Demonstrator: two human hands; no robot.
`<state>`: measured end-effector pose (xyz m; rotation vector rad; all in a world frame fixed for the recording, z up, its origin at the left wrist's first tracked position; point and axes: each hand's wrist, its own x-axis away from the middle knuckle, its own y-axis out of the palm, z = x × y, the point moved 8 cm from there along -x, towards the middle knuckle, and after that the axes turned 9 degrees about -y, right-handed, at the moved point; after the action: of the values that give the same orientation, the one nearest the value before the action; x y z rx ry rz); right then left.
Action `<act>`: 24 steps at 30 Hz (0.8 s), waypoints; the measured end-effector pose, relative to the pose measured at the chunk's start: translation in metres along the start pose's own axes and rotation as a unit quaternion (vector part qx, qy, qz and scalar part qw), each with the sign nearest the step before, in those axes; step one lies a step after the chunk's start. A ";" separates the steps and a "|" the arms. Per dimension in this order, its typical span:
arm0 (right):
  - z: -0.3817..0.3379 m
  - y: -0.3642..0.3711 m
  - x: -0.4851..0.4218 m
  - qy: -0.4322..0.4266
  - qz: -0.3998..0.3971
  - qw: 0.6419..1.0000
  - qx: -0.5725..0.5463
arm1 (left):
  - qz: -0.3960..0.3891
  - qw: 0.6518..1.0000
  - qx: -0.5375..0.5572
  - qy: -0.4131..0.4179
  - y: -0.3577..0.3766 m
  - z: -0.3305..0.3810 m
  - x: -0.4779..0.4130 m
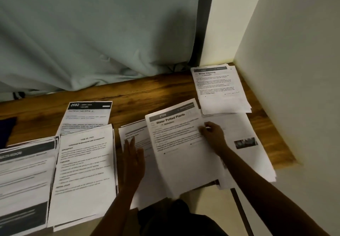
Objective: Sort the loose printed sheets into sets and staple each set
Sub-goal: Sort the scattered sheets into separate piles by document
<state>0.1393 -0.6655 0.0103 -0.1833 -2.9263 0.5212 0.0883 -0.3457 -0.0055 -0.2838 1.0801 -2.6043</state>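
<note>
Our left hand [133, 154] lies flat on loose sheets [134, 130]; our right hand [213, 134] pinches the top sheet [180, 152]. We judge sorting midway: piles [84, 171] formed, nothing visibly stapled.

Two hands [133, 154], about seven paper piles [84, 162], one wooden table [147, 92], one curtain [92, 33]

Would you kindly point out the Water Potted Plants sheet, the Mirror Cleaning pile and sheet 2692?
Water Potted Plants sheet [184, 167], head view, blank lower half.
Mirror Cleaning pile [224, 101], head view, top sheet's blank part.
Sheet 2692 [86, 116], head view, below its header.
</note>
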 end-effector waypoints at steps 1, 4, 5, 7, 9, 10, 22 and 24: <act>-0.001 0.015 0.000 -0.004 -0.005 1.000 0.012 | -0.003 1.000 0.020 -0.015 -0.003 -0.010 -0.003; -0.003 0.052 0.003 -0.003 -0.015 0.999 0.044 | -0.016 0.998 0.054 -0.034 -0.004 -0.029 -0.012; -0.003 0.061 0.005 -0.001 -0.017 0.998 0.056 | -0.022 0.998 0.052 -0.031 -0.003 -0.031 -0.013; 0.001 0.075 0.009 0.001 -0.021 0.997 0.074 | -0.034 0.998 0.048 -0.018 0.001 -0.031 -0.012; 0.004 0.086 0.011 -0.005 -0.020 0.995 0.097 | -0.048 0.997 0.055 -0.015 0.004 -0.033 -0.012; 0.007 0.090 0.011 -0.008 -0.018 0.993 0.116 | -0.054 0.997 0.057 -0.016 0.006 -0.035 -0.012; -0.053 0.134 -0.011 -0.030 0.049 0.976 0.208 | -0.026 0.996 0.086 -0.008 -0.043 -0.035 -0.041; -0.077 0.174 -0.021 -0.042 -0.027 0.987 0.152 | -0.002 0.997 0.076 -0.030 -0.062 -0.045 -0.055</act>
<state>0.1896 -0.4807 0.0175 -0.0437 -2.8735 0.9759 0.1138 -0.2552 0.0043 -0.3271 0.8563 -2.6455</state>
